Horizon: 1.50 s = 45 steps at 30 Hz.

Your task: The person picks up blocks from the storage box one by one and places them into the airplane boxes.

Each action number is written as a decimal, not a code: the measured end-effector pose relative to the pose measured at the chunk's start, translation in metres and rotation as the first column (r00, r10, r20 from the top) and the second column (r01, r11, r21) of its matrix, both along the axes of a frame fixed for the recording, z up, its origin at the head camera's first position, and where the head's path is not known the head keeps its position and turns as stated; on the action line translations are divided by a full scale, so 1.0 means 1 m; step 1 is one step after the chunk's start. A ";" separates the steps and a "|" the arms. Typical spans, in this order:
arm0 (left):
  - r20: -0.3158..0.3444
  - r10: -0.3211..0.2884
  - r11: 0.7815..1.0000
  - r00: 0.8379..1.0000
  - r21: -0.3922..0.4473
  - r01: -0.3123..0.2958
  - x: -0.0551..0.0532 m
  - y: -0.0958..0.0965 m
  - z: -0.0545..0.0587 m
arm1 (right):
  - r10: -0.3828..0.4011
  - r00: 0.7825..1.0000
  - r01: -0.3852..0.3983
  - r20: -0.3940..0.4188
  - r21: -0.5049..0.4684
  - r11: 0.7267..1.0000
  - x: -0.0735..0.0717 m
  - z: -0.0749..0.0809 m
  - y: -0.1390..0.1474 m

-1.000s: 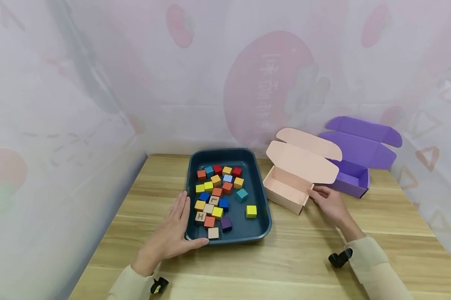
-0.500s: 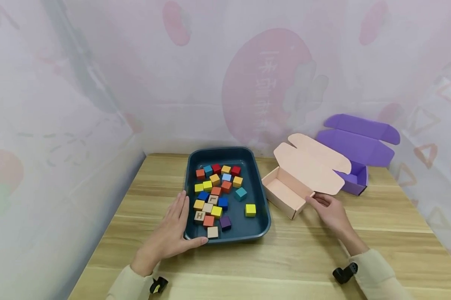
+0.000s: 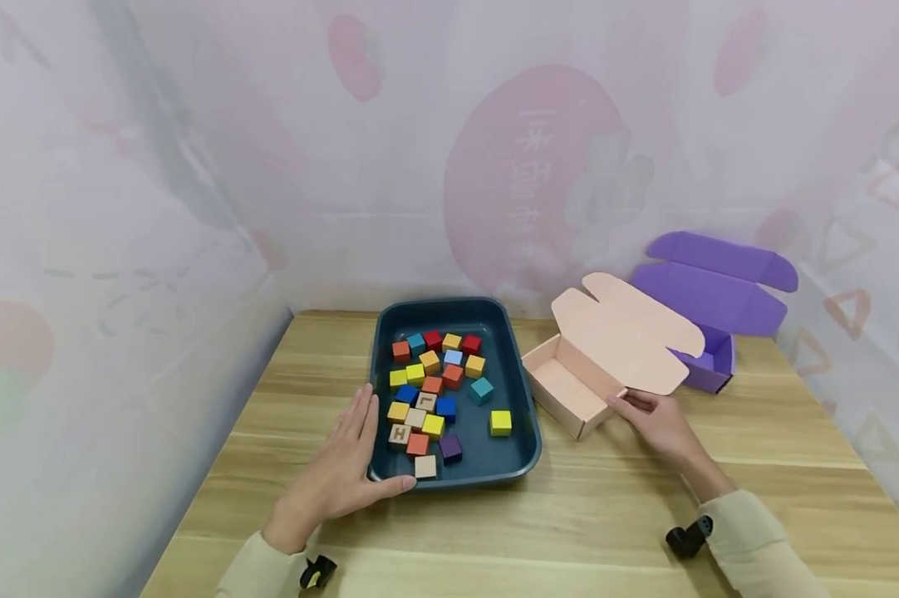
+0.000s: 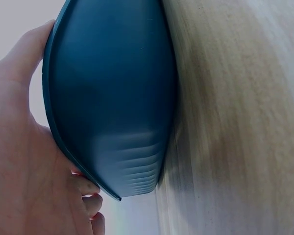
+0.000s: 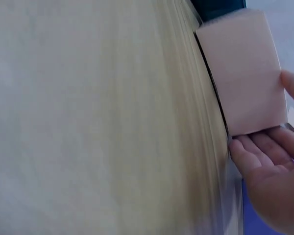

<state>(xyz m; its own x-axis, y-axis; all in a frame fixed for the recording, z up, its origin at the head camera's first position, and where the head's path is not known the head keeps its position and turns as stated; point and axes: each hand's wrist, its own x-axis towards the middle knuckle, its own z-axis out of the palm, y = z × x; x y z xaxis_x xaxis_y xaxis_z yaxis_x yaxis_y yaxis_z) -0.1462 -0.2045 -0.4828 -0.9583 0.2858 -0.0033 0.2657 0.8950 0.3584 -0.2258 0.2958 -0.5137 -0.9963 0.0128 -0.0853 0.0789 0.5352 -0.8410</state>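
Observation:
My left hand (image 3: 333, 465) rests along the left side of a dark blue tray (image 3: 520, 374), fingers straight and thumb on the near rim. In the left wrist view, the thumb and fingers of that hand (image 4: 44, 147) touch the rim of the tray (image 4: 112, 88). Several coloured wooden cubes (image 3: 432, 384) lie inside the tray, some with letters. My right hand (image 3: 662, 428) grips a peach cardboard box (image 3: 557, 403) at its right end. In the right wrist view, the right thumb is at the box's (image 5: 245, 73) upper edge, with fingers against its side. The box's lid stands open.
Behind the peach box, to its right, stands a purple cardboard box (image 3: 707, 357) with its lid raised. Both boxes and the tray are on a wooden table (image 3: 554, 531). A patterned cloth (image 3: 345, 183) hangs behind the table and at its sides.
The peach box has turned, its right end swinging nearer to me, and its lid has shifted right. My right hand moved along with it. The left hand and tray look unchanged.

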 end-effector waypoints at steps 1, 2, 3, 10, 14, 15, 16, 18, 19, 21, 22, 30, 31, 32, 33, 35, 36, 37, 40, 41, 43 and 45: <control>0.000 0.002 1.000 1.000 -0.001 -0.002 0.000 0.000 0.000 | -0.010 1.000 0.010 -0.006 -0.012 1.000 0.001 0.001 -0.003; -0.001 0.003 1.000 1.000 -0.004 -0.003 0.000 0.000 0.000 | -0.026 1.000 0.026 -0.009 -0.022 0.999 0.003 0.001 -0.006; -0.003 0.002 1.000 1.000 -0.006 -0.002 0.000 0.000 0.001 | -0.046 0.999 0.045 -0.008 -0.032 0.998 0.004 0.002 -0.009; -0.001 0.000 1.000 1.000 -0.013 0.000 0.000 0.001 0.003 | -0.240 0.970 0.238 -0.049 -0.050 0.970 0.017 0.004 -0.034; 0.001 0.005 1.000 1.000 -0.011 -0.005 0.000 0.002 0.002 | -0.316 0.936 0.319 -0.154 -0.007 0.948 0.020 0.002 -0.045; 0.002 0.006 1.000 1.000 -0.011 -0.006 0.000 0.002 0.002 | -0.325 0.929 0.332 -0.174 0.008 0.943 0.021 0.002 -0.047; 0.003 0.007 1.000 1.000 -0.010 -0.007 0.000 0.002 0.002 | -0.334 0.923 0.344 -0.191 0.020 0.939 0.021 0.002 -0.049; 0.005 0.008 1.000 1.000 -0.008 -0.008 0.001 0.001 0.001 | -0.338 0.918 0.349 -0.209 0.022 0.937 0.021 0.002 -0.053; 0.006 0.008 1.000 1.000 -0.007 -0.008 0.001 0.001 0.001 | -0.339 0.916 0.350 -0.213 0.015 0.937 0.020 0.001 -0.054; 0.007 0.009 1.000 1.000 -0.008 -0.009 0.001 0.001 0.000 | -0.341 0.913 0.348 -0.222 -0.007 0.937 0.020 0.001 -0.055; 0.006 0.008 1.000 1.000 -0.010 -0.008 0.000 0.001 0.000 | -0.341 0.913 0.346 -0.225 -0.018 0.938 0.020 0.000 -0.055; 0.006 0.002 1.000 1.000 -0.015 -0.002 -0.001 0.002 -0.001 | -0.284 0.943 0.265 -0.173 -0.128 0.956 0.033 0.002 -0.047; 0.005 0.001 1.000 1.000 -0.014 -0.001 -0.001 0.001 -0.001 | -0.267 0.949 0.248 -0.169 -0.123 0.961 0.036 0.004 -0.046; 0.003 0.001 1.000 1.000 -0.015 -0.001 -0.001 0.001 -0.001 | -0.245 0.955 0.229 -0.165 -0.113 0.967 0.040 0.006 -0.044; 0.003 0.001 1.000 1.000 -0.015 -0.001 -0.001 0.001 -0.001 | -0.223 0.962 0.212 -0.159 -0.086 0.974 0.044 0.009 -0.043; 0.002 0.003 1.000 1.000 -0.011 -0.003 -0.001 0.001 0.000 | -0.176 0.974 0.173 -0.145 -0.033 0.984 0.051 0.013 -0.041; 0.003 0.004 1.000 1.000 -0.008 -0.004 -0.001 0.000 0.000 | -0.153 0.979 0.154 -0.137 -0.003 0.988 0.055 0.015 -0.041; 0.004 0.005 1.000 1.000 -0.007 -0.005 -0.001 0.000 0.000 | -0.132 0.983 0.137 -0.129 0.032 0.990 0.059 0.017 -0.041; 0.007 0.005 1.000 1.000 -0.001 -0.005 -0.001 0.000 0.000 | -0.064 0.990 0.076 -0.122 0.101 0.992 0.068 0.022 -0.043; 0.009 0.004 1.000 1.000 0.001 -0.004 -0.001 0.000 0.000 | -0.040 0.991 0.055 -0.127 0.117 0.992 0.071 0.025 -0.044; 0.012 0.004 1.000 1.000 0.003 -0.004 -0.001 0.000 -0.001 | 0.006 0.990 0.014 -0.143 0.137 0.990 0.074 0.029 -0.048; 0.016 0.005 1.000 1.000 0.006 -0.005 -0.001 0.000 -0.001 | 0.049 0.985 -0.024 -0.165 0.150 0.988 0.075 0.035 -0.054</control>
<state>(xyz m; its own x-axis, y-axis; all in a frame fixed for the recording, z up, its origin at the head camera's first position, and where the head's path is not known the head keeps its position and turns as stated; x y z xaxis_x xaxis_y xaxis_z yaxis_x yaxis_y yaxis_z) -0.1469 -0.2048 -0.4838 -0.9597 0.2807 -0.0165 0.2552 0.8940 0.3683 -0.1509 0.2423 -0.4789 -0.9963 -0.0238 0.0829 -0.0782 0.6536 -0.7528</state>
